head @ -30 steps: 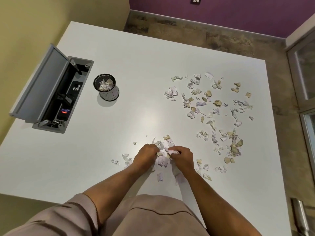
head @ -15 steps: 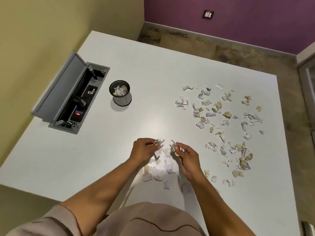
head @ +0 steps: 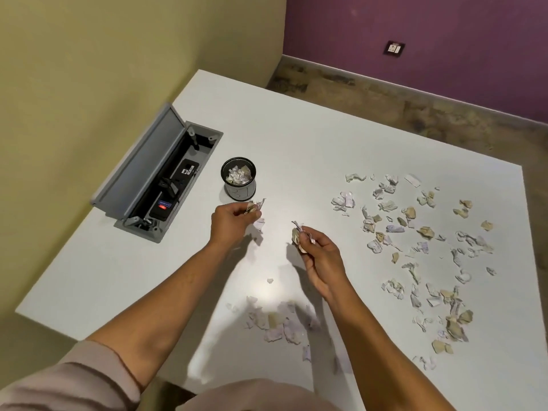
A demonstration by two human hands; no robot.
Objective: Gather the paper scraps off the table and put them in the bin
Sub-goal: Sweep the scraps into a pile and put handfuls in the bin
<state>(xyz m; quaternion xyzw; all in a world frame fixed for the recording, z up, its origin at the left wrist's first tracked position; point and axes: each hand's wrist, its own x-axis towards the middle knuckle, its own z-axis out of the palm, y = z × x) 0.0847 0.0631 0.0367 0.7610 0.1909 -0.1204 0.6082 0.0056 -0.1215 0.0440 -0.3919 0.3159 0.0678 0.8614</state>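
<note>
A small black mesh bin (head: 238, 179) with scraps inside stands on the white table (head: 296, 137). My left hand (head: 229, 222) is lifted just in front of the bin, closed on a pinch of paper scraps (head: 255, 206). My right hand (head: 318, 252) is raised further right, closed on another bunch of scraps (head: 300, 235). Many torn scraps (head: 415, 247) lie spread over the table's right half. A smaller blurred heap (head: 278, 323) lies near the front edge between my forearms.
An open grey cable box (head: 160, 179) with sockets is set into the table at the left, its lid raised. Yellow wall on the left, purple wall behind, floor beyond the table's far and right edges.
Both hands have lifted off the near heap with scraps in them and moved away from me toward the bin, the left leading. They have also drawn apart.
</note>
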